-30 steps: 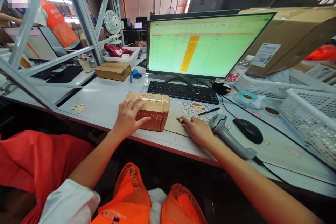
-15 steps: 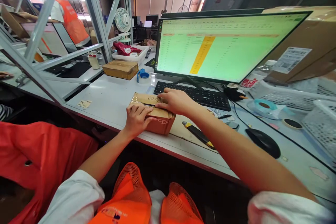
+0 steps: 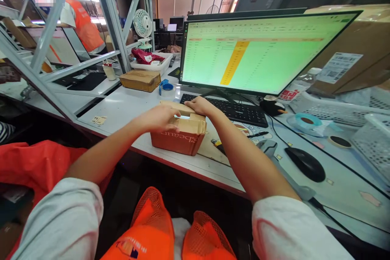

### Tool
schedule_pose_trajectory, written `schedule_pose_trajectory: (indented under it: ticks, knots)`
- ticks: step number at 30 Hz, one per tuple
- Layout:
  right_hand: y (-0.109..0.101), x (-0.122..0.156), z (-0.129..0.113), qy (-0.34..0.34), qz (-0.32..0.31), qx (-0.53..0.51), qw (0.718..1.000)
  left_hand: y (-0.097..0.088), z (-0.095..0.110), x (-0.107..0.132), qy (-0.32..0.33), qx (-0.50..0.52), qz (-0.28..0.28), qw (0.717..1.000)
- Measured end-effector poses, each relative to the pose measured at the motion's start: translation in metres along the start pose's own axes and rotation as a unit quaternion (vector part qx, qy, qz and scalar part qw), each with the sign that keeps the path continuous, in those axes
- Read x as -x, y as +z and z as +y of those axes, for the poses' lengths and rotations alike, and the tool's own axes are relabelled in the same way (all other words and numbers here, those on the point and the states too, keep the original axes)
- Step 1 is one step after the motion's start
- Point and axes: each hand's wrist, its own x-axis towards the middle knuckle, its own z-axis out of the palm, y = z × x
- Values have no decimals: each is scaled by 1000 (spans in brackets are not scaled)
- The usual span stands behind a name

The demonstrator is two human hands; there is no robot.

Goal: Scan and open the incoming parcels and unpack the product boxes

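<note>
Your left hand and right hand both clasp the top flaps of the small brown-and-orange cardboard box, fingers hooked at the parted seam to spread them. The box sits near the white worktop edge, within easy reach, in front of the black keyboard. A yellow-tipped utility knife lies just beside it.
</note>
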Motion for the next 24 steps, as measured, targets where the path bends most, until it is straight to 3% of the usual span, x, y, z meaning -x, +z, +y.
schedule_pose_trajectory:
  ticks: [2,6,8,10,12,15,17,19,21,24]
  knots:
    - [1,2,3,5,12,-6,1000,-2,13,-3,-22,-60,-6,998]
    - [4,1,8,4,39,-27,999,36,45,30,-45,-161,75,983]
    - [6,-1,11,-2,50,-42,998,47,47,51,-30,-126,80,988]
    - [9,-3,13,-5,63,-59,996,37,36,58,0,-30,48,998]
    - [11,-3,14,-9,77,-79,994,14,19,45,10,41,15,999]
    - [14,-2,12,-22,111,-117,987,-16,-1,-2,7,-5,-61,998]
    - [15,3,10,-30,153,-151,976,-21,-1,-35,16,-57,-156,986]
    - [15,12,13,-33,218,-194,956,-20,5,-57,20,-99,-215,971]
    - [14,30,24,-29,288,-247,925,-19,11,-62,34,-125,-193,973]
    - [20,82,52,-14,351,-333,875,-26,1,-41,33,-93,-123,987]
